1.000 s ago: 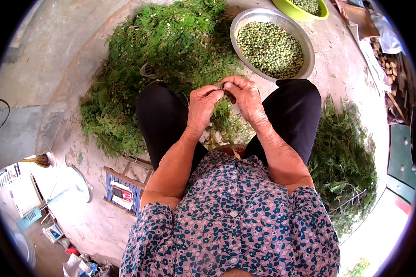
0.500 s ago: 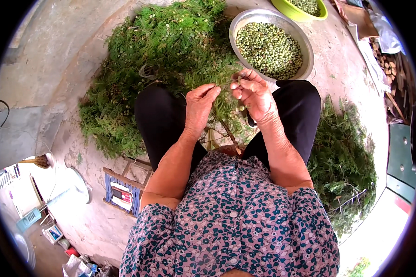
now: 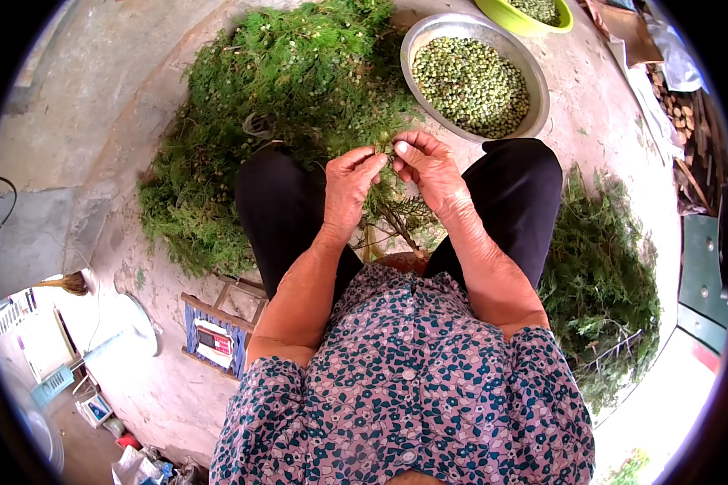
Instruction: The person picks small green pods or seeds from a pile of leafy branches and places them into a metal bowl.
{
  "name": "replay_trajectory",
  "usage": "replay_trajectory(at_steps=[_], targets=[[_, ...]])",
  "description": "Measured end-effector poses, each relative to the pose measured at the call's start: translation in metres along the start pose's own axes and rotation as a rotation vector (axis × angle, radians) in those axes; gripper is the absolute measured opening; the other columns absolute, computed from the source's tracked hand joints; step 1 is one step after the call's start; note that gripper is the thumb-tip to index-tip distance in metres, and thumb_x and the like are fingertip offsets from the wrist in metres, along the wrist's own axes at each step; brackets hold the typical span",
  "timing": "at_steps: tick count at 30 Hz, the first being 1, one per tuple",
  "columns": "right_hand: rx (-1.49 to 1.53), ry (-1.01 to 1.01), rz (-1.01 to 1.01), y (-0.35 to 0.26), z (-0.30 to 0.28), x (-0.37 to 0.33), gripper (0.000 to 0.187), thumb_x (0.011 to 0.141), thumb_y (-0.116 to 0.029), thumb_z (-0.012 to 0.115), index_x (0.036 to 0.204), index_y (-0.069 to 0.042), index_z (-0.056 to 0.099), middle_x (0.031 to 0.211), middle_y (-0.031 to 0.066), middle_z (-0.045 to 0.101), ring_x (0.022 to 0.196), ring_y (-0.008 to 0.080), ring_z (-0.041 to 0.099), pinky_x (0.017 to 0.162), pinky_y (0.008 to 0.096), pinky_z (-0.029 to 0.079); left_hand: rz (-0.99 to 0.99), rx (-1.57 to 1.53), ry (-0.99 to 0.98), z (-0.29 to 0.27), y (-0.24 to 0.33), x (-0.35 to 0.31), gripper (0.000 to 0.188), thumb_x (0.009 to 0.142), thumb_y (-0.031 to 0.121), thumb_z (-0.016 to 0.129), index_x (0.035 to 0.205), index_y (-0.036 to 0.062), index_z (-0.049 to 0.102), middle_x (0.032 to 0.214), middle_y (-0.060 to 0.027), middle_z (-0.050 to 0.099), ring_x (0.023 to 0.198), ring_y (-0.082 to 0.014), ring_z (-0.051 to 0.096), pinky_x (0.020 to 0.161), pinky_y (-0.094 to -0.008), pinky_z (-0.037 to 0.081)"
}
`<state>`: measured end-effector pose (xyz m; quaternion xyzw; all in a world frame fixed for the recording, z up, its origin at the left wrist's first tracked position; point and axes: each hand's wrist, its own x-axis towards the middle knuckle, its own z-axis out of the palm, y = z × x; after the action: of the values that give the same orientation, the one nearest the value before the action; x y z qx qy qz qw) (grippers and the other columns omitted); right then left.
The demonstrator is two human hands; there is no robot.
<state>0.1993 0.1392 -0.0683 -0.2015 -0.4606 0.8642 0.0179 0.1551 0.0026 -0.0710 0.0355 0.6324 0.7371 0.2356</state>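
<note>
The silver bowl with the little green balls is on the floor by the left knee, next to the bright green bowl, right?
Not quite: the head view shows the silver bowl with the little green balls by the right knee, on the floor next to the bright green bowl.

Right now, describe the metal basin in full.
The metal basin is round, silvery grey, with a broad rim. It stands upright on the pale floor, part-filled with small round green fruits, some darker. The branch heap borders its left; the right knee appears close to its near edge, contact unclear.
</note>
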Motion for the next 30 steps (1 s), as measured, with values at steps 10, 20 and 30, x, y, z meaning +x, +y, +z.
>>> replay_trajectory(at_steps=[10,20,30], targets=[[-0.191,-0.023,0.007,0.003,0.004,-0.002,0.010,0.081,-0.007,0.059,0.083,0.002,0.056,0.065,0.0024,0.054,0.048,0.0066,0.047,0.039,0.0180,0.035,-0.016,0.003,-0.043,-0.001,0.000,-0.001,0.009,0.076,0.009,0.065,0.076,0.0003,0.063,0.060,0.0040,0.051,0.053,-0.0034,0.041,0.048,-0.0186,0.031],[0.340,-0.017,0.068,-0.004,-0.017,0.004,0.012,0.080,0.002,0.050,0.092,-0.001,0.051,0.077,0.0090,0.057,0.066,0.0176,0.055,0.055,0.0284,0.044,-0.038,0.014,-0.030,0.001,0.008,-0.006,0.009,0.077,0.010,0.064,0.081,0.0016,0.065,0.061,0.0053,0.051,0.051,-0.0022,0.039,0.045,-0.0169,0.030],[-0.159,-0.038,0.120,-0.009,-0.011,-0.001,0.021,0.078,-0.021,0.066,0.086,-0.003,0.057,0.069,-0.0006,0.055,0.051,0.0058,0.047,0.043,0.0177,0.035,-0.016,0.069,-0.116,-0.004,0.002,-0.004,0.010,0.076,0.011,0.064,0.081,0.0012,0.064,0.060,0.0030,0.052,0.051,-0.0042,0.043,0.046,-0.0180,0.032]])
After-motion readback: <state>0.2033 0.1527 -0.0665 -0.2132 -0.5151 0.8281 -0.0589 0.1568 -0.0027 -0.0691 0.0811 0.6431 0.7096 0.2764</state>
